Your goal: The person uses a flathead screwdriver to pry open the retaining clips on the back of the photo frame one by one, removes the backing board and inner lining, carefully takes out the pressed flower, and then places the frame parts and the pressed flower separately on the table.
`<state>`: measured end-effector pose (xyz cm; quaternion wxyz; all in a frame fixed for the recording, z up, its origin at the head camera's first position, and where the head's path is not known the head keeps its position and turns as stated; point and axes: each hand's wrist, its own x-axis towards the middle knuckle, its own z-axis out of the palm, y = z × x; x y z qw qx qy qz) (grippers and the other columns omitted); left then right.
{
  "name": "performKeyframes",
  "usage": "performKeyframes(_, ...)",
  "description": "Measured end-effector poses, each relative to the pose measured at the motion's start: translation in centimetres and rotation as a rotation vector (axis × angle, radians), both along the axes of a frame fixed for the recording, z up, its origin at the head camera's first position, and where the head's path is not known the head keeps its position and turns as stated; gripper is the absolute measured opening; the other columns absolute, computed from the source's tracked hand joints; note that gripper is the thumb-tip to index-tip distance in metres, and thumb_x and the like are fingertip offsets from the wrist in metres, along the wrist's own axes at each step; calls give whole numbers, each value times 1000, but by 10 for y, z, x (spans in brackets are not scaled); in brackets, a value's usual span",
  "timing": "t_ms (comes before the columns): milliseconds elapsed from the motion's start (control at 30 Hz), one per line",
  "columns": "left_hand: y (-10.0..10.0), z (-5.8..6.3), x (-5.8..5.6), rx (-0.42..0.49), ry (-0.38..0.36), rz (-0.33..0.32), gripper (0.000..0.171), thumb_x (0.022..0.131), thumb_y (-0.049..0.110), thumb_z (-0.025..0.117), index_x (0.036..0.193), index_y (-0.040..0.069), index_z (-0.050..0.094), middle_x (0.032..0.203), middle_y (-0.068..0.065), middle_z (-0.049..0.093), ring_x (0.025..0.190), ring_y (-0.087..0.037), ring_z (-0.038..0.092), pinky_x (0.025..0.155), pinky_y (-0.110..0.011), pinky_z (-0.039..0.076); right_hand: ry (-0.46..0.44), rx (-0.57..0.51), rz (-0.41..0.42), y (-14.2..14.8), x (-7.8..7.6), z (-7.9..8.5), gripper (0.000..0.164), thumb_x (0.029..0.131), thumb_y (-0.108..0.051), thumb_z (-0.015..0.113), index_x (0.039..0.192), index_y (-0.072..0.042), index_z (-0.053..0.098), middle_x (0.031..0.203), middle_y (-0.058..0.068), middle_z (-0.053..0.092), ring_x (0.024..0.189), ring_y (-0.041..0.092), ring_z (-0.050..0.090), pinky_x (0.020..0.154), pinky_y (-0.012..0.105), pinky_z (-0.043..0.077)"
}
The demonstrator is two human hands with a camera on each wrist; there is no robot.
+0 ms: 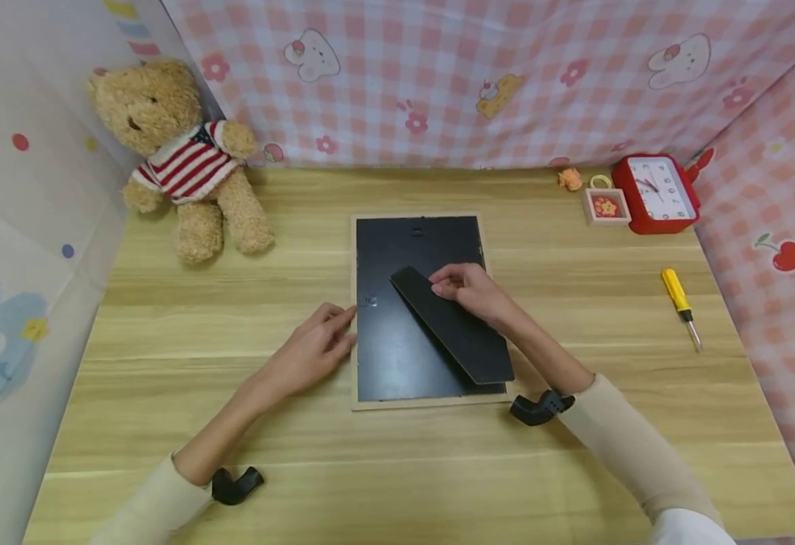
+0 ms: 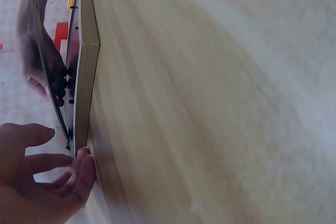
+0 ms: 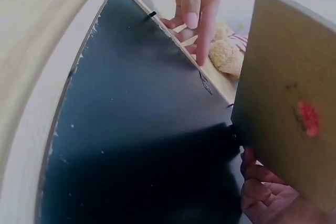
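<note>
Right hand (image 1: 475, 293) pinches stand flap (image 1: 450, 325) | looks stiff, light | left hand (image 1: 314, 345), fingers loose, touches frame (image 1: 387, 352) | best held at rim (image 1: 353, 265) beside that hand

So the picture frame (image 1: 385, 352) is lying back-up mid-table (image 1: 377, 469), its stand flap (image 1: 455, 325) angling up over the middle and right. The teddy bear (image 1: 182, 163) is sitting back left, the alarm clock (image 1: 662, 193) is standing back right, a little box (image 1: 606, 207) is sitting just left of it, and a screwdriver (image 1: 679, 303) is lying in front of the clock.
</note>
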<state>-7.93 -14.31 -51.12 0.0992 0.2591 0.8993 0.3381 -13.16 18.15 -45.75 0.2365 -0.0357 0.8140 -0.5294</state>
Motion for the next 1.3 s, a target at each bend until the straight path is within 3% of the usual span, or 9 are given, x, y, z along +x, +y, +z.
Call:
performKeyframes(200,-6,1,-7,37,12,2,56,111,16,65,158,-9,50,136,-21,59,100,-22,64,85,-43,59,10,-12,-17,-10,-6,-2,29,109,-2,62,133,13,68,126,25,73,105,18,66,89,20,51)
performKeyframes(500,-11,0,-14,15,21,17,57,111,18,65,158,-10,50,142,-23,58,109,-28,66,96,-50,60,20,-57,-28,-15,-11,2,29,108,-1,63,132,15,68,126,27,72,96,7,62,87,18,50)
performKeyframes(633,-9,0,-15,46,7,61,56,113,26,62,155,-10,54,144,-21,58,121,-32,64,107,-54,56,46,-78,-24,-13,-9,9,29,108,-2,62,131,15,68,126,26,72,94,9,63,85,19,51)
performKeyframes(733,-4,8,-15,124,-23,133,51,112,30,65,142,-11,65,144,-21,58,132,-37,58,114,-56,49,62,-76,-17,-13,-8,16,28,109,-3,62,132,12,69,125,24,73,92,10,64,84,20,52)
performKeyframes(800,1,18,-15,193,-69,180,44,111,27,68,133,-11,69,143,-23,60,130,-39,56,110,-53,49,72,-65,-9,-13,-7,18,28,109,-4,63,132,12,70,124,23,73,92,10,65,83,20,52)
performKeyframes(933,11,38,-16,334,-268,305,32,109,17,68,126,-10,68,131,-23,66,111,-28,62,93,-33,53,98,-53,-4,-13,-8,20,28,109,-4,63,132,12,70,127,25,73,94,10,66,85,19,52)
performKeyframes(1067,16,46,-20,441,-464,417,31,111,13,64,132,-11,65,105,-8,70,95,-10,58,82,-19,48,112,-40,11,-14,-10,23,29,110,-6,64,133,11,70,128,26,73,97,10,66,86,19,52)
performKeyframes(1200,18,51,-22,512,-538,391,31,114,9,58,137,-11,58,91,5,70,86,-5,56,82,-20,45,134,-29,36,-12,-7,32,29,110,-6,63,133,10,70,128,25,73,101,14,68,87,20,52)
performKeyframes(1300,19,57,-19,554,-534,358,29,114,7,53,138,-10,56,96,-8,81,84,-3,63,85,-19,47,174,-19,66,-9,-2,42,30,110,-7,64,135,9,70,128,26,73,103,18,69,87,20,52)
